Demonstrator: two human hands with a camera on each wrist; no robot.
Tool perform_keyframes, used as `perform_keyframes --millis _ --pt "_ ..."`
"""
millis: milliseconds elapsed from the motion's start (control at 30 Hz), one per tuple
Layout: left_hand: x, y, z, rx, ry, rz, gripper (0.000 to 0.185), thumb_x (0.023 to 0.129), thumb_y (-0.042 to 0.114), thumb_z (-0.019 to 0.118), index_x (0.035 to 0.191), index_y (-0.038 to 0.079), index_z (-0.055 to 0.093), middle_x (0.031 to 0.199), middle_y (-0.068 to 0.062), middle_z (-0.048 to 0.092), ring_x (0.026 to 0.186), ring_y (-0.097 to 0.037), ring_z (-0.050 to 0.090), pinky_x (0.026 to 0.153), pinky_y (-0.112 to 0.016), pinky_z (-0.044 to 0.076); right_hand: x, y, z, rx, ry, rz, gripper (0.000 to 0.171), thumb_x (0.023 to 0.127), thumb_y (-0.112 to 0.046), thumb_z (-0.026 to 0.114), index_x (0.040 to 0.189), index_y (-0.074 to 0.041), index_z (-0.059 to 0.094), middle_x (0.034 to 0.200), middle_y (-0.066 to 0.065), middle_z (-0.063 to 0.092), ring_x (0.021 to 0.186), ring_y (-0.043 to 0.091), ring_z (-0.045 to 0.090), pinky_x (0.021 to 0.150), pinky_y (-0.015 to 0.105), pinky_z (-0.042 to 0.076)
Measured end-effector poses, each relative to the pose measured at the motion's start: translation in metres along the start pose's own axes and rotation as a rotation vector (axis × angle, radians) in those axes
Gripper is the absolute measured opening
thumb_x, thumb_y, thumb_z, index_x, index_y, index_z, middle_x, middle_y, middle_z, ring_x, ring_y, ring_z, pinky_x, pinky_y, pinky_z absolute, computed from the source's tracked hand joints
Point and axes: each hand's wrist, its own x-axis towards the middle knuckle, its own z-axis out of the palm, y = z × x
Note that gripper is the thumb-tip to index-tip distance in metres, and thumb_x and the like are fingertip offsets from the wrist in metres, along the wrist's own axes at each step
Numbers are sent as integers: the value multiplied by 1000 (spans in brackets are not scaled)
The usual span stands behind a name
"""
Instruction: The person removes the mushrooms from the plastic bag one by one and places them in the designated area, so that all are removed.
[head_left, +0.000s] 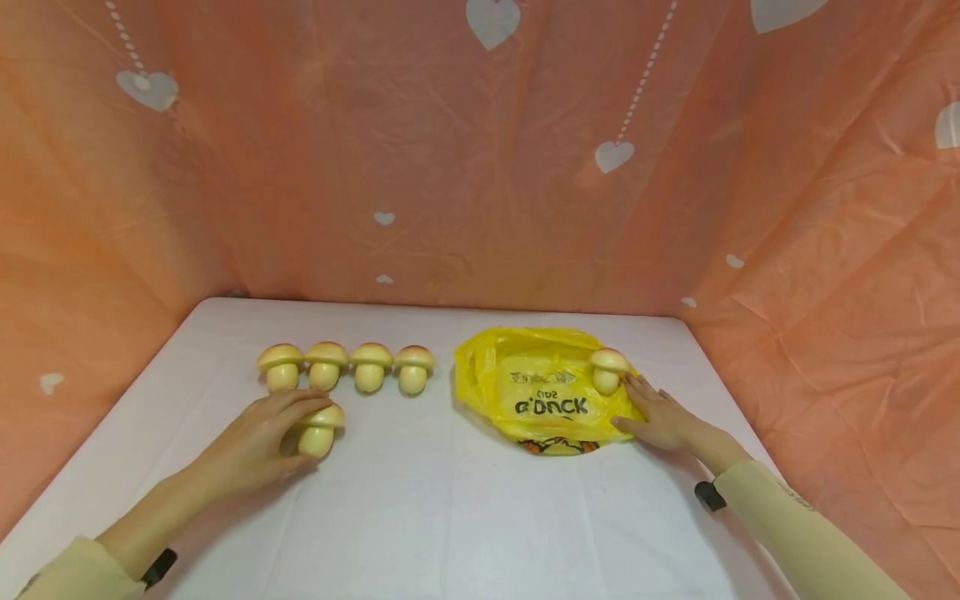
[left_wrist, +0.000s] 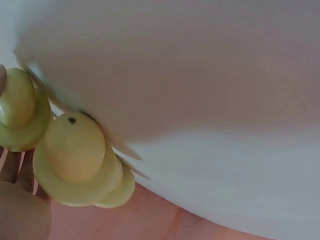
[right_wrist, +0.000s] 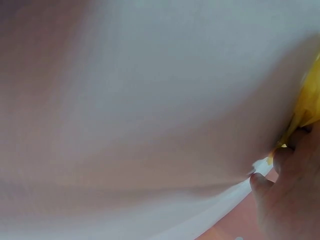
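Pale-yellow and probably light, the toy mushroom (head_left: 321, 428) is gripped at its cap by the left hand (head_left: 258, 442), fingers curled. Thin, slippery film is judged of the yellow bag (head_left: 540, 392), pressed flat by the right hand (head_left: 660, 417) with straight fingers.

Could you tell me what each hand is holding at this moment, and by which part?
The left hand grips a toy mushroom around its stem and cap edge. The right hand rests on the yellow bag's right edge; whether it pinches it is unclear.

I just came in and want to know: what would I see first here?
The bright yellow bag lies on the white table, with one toy mushroom on it beside the right hand. Four mushrooms stand in a row further left, and the left hand holds another mushroom.
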Motion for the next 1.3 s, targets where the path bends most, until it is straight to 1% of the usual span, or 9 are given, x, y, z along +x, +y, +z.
perform_keyframes --millis 400,633,867,1033,1100,1200,1300 --pt "-1 0 1 -2 -9 -12 83 61 16 101 134 9 64 133 -14 63 116 -39 63 93 -60 47 -2 -1 0 1 4 8 92 105 -53 53 161 11 17 168 31 11 155 51 6 121 72 8" --pt "-1 1 0 -8 -10 -12 82 61 15 101 134 10 64 134 -13 63 116 -40 62 93 -61 47 -1 1 1 -9 13 -11 92 105 -53 53 160 11 19 168 32 12 155 52 7 120 73 9" --pt "-1 2 2 -3 2 5 83 60 16 101 135 11 64 136 -12 61 117 -39 62 91 -62 47 -1 2 1 -14 13 -11 90 105 -52 53 160 11 18 168 32 13 155 52 7 121 72 10" --pt "-1 1 2 1 8 15 87 60 17 101 137 8 63 137 -12 60 117 -40 62 91 -61 48 0 1 1 -8 17 -14 90 105 -52 53 160 11 19 167 32 14 154 52 8 120 72 11" --pt "1 2 2 -6 12 7 86 61 18 101 138 7 62 138 -12 60 117 -40 62 91 -61 48 -1 1 1 -4 17 -15 90 105 -51 54 160 11 19 167 32 14 154 52 8 120 73 10" --pt "5 5 0 -24 22 -4 83 66 19 98 139 7 61 139 -11 60 119 -41 60 93 -62 47 -1 0 1 0 12 -12 90 105 -51 54 160 11 19 167 32 13 154 53 8 120 73 10" --pt "12 10 -1 -36 59 0 77 71 18 95 140 9 61 139 -9 60 120 -40 60 95 -59 47 -1 -1 0 -2 12 -12 90 105 -51 53 160 12 19 167 32 13 154 53 8 120 73 10"
